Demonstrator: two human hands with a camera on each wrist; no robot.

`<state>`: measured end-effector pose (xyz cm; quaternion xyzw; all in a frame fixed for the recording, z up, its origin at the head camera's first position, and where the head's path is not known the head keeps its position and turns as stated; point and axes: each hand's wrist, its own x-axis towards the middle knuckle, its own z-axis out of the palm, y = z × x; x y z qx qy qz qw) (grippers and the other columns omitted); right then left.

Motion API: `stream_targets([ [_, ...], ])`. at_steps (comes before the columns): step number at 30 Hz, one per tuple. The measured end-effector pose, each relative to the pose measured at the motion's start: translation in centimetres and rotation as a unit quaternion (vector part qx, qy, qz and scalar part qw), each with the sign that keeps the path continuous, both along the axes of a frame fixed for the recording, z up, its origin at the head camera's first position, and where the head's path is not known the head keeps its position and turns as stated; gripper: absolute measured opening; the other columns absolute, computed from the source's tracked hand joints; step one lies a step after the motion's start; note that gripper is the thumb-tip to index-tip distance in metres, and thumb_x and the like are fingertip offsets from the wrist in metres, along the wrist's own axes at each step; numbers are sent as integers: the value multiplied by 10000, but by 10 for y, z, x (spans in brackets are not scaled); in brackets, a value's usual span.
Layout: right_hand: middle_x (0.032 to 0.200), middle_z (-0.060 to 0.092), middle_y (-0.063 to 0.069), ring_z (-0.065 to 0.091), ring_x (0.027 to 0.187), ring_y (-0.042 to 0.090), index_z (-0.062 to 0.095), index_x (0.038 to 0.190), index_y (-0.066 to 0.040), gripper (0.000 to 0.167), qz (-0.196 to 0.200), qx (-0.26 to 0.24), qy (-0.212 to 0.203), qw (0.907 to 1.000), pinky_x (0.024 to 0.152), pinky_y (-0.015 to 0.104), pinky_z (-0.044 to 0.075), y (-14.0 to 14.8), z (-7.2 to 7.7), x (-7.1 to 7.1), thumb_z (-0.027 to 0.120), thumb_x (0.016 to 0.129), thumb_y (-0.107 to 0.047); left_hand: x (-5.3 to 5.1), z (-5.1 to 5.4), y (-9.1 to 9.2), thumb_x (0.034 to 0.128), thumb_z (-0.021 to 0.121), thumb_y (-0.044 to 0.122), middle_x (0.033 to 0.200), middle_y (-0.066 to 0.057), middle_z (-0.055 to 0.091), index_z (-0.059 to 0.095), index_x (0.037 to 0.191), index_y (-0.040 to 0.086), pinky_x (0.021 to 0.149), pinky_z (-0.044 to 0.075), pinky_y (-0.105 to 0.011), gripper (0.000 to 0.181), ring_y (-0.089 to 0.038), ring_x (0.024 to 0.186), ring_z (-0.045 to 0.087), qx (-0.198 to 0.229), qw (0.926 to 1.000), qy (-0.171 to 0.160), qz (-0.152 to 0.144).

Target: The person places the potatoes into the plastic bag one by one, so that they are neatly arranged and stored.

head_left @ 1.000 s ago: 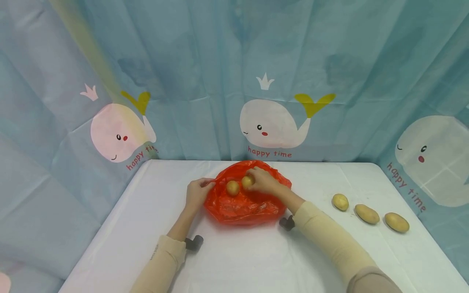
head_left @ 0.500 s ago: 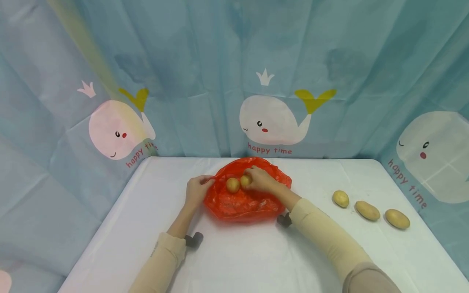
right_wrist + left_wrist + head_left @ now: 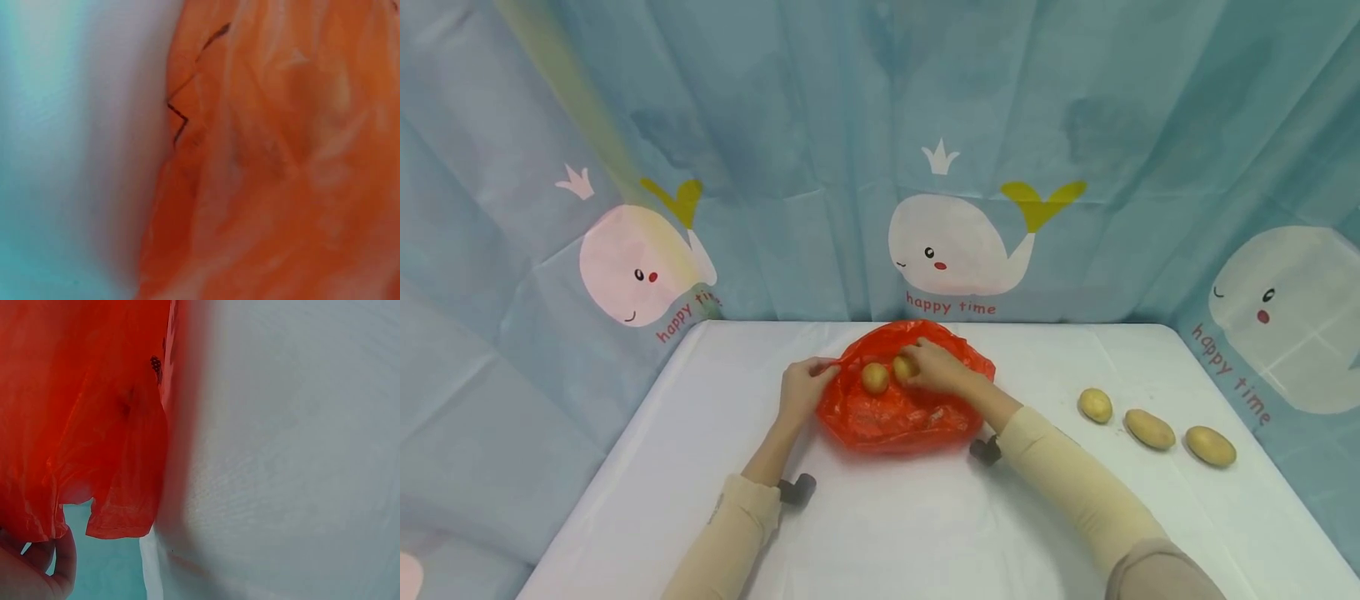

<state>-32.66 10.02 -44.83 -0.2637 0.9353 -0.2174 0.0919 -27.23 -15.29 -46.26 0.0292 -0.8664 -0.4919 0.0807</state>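
A red plastic bag point(image 3: 887, 425) lies spread open near the back of the table. My left hand point(image 3: 801, 390) pinches the bag's left edge; in the left wrist view the fingertips point(image 3: 64, 559) grip the thin plastic. Inside the bag, toward its left side, sits one potato point(image 3: 875, 378). Just right of it my right hand point(image 3: 936, 369) holds a second potato point(image 3: 903, 368), with the fingers curled over it. Red plastic fills much of the right wrist view, and the right hand does not show there.
On the right part of the white table point(image 3: 895, 525) lie a rounder potato point(image 3: 1096, 405), a longer potato point(image 3: 1150, 429) and another potato point(image 3: 1211, 446) in a slanting row. A blue curtain point(image 3: 820, 250) with whale prints hangs behind the table and at both sides.
Over the last second the right hand and its potato have shifted very slightly within the bag. The left hand keeps its grip on the bag's edge. The head view has tilted a little.
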Motion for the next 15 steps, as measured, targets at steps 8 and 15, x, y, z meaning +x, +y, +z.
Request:
stream_targets([
  [8,1261,556,70,531,1148,224,556,1363,-127,539,27,-197,114,9997,1010,451,501,14,16,9,715,880,-307,0,2,1,939,642,236,1088,-127,727,725,1102,60,937,559,-419,254,-270,1024,636,68,9999,-81,52],
  [15,1359,532,124,514,1256,297,540,1368,-93,548,-74,-215,246,9994,1065,512,450,37,27,16,703,891,-308,1,-1,0,937,648,233,1083,-136,729,726,1104,51,932,562,-412,259,-266,1004,641,19,9999,-117,42],
])
